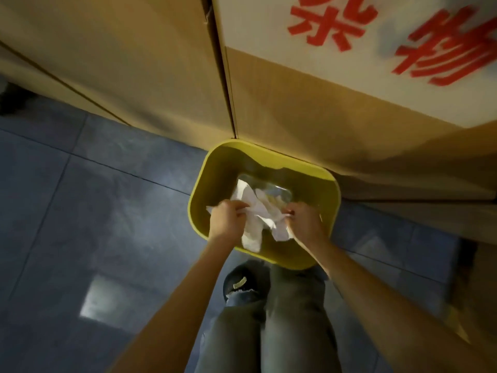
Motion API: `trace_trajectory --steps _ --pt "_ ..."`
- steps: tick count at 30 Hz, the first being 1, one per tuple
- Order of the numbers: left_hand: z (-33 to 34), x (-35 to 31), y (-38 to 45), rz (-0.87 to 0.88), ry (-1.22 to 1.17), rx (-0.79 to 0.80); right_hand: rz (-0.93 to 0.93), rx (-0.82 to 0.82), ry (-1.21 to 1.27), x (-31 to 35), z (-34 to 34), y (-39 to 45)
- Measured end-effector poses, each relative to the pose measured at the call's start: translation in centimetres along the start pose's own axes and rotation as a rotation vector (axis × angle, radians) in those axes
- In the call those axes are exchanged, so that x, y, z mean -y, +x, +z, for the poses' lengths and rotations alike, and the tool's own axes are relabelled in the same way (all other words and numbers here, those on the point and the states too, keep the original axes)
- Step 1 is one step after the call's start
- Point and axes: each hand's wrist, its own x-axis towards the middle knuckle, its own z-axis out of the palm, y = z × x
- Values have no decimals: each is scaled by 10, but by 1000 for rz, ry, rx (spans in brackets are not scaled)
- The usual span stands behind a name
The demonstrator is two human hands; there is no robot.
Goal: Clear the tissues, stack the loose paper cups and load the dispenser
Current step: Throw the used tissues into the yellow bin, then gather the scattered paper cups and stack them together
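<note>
A bunch of crumpled white tissues (256,214) hangs over the open mouth of a yellow-green waste bin (215,168) on the floor. My left hand (228,219) pinches the left side of the tissues and my right hand (302,220) pinches the right side. Both hands are above the bin's near half. Something pale and shiny lies at the bottom of the bin, partly hidden by the tissues. No paper cups or dispenser are in view.
Tan cabinet doors (161,76) stand right behind the bin; the right one carries a white sign with red characters (403,44). The floor is grey-blue tile (80,211). My legs and a dark shoe (244,284) are just in front of the bin.
</note>
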Motion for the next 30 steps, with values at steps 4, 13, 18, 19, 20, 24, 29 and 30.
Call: trace_trajectory --steps 4,13,18,19,20,24,29,30 --pt "18 6 17 -64 -28 108 73 107 33 -12 14 17" --pt "-3 -14 -14 -21 -70 107 71 80 252 8 -32 -11" --pt "-47 -57 -60 45 -71 51 -1 -46 296 42 -93 -64" --pt "-58 -70 -70 72 -71 48 -23 -63 290 52 -107 -76" --pt "-70 -83 -81 108 -62 48 -40 -75 282 62 -122 -88" --pt "-126 -140 -126 328 89 49 -103 -144 229 104 -187 -144" --pt "-206 -209 -183 592 300 9 -173 -287 227 148 -281 -217" --pt "-221 -224 -193 635 294 -22 -176 -331 239 154 -300 -227"
